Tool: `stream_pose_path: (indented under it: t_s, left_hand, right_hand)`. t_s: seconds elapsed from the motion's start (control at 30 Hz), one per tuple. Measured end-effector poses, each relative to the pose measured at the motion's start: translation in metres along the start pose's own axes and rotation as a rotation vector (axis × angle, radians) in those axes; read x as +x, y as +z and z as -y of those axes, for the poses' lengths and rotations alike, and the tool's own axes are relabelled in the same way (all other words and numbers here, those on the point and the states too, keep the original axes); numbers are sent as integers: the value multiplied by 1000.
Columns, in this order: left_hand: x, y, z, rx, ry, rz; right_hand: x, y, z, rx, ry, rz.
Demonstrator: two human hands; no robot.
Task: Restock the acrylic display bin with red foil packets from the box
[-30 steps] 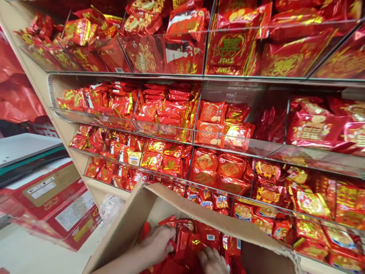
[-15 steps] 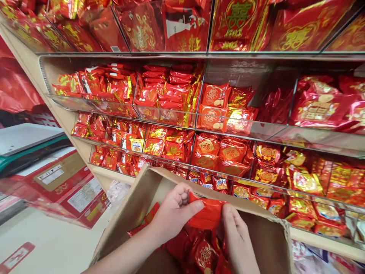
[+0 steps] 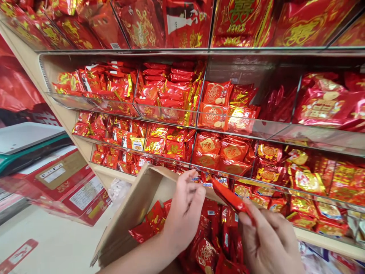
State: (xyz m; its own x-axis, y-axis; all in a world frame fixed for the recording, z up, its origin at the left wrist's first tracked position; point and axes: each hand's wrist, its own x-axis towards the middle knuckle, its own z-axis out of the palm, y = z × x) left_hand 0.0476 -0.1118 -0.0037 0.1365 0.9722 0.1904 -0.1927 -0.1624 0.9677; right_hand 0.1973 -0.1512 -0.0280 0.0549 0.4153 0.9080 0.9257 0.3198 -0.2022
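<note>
Between the thumb and fingers of my right hand (image 3: 268, 238) is a small red snack packet (image 3: 229, 196), tilted and seen nearly edge-on. My left hand (image 3: 186, 209) is open beside it, fingers loosely bent and apart from the packet, holding nothing. Both hands are over a cardboard box (image 3: 118, 226). Inside the box lie several more red packets, one with a gold double-character print (image 3: 205, 254). My right hand hides part of the box's right side.
Behind the box rises a tiered shelf with clear dividers (image 3: 168, 121), filled with red and gold packets. At left are a red carton (image 3: 65, 186) and a scale-like device with a white plate (image 3: 31, 137). A clear plastic bag (image 3: 118, 190) sits against the shelf.
My left hand has let go of the red packet. My right hand has moved right with it and turned it from face-on to nearly edge-on. More packets in the box now show.
</note>
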Motion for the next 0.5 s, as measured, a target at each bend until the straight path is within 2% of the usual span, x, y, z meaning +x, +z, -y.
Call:
stream_pose_path:
  t_s: [0.07, 0.1, 0.17, 0.2, 0.27, 0.37, 0.43, 0.5]
  left_hand:
    - [-6, 5, -8, -312, -247, 106]
    - [-7, 6, -11, -420, -329, 134]
    - [-5, 6, -14, -518, -364, 105]
    - [-3, 5, -14, -533, -341, 79]
    - [1, 2, -12, -566, -302, 75]
    - [5, -2, -10, -606, -279, 130]
    - [4, -5, -10, -574, -252, 201]
    - [2, -9, -11, -446, -222, 349]
  right_hand:
    - [-1, 1, 2, 95, -135, 82]
    - [-4, 2, 5, 151, -201, 132]
    - [-10, 5, 12, 267, -279, 191]
    - [-13, 6, 15, 319, -266, 194]
    - [-18, 7, 19, 382, -78, 155]
    - [-18, 4, 16, 484, 429, 123]
    - [-14, 4, 11, 661, 702, 204]
    - [-12, 6, 5, 837, 815, 339]
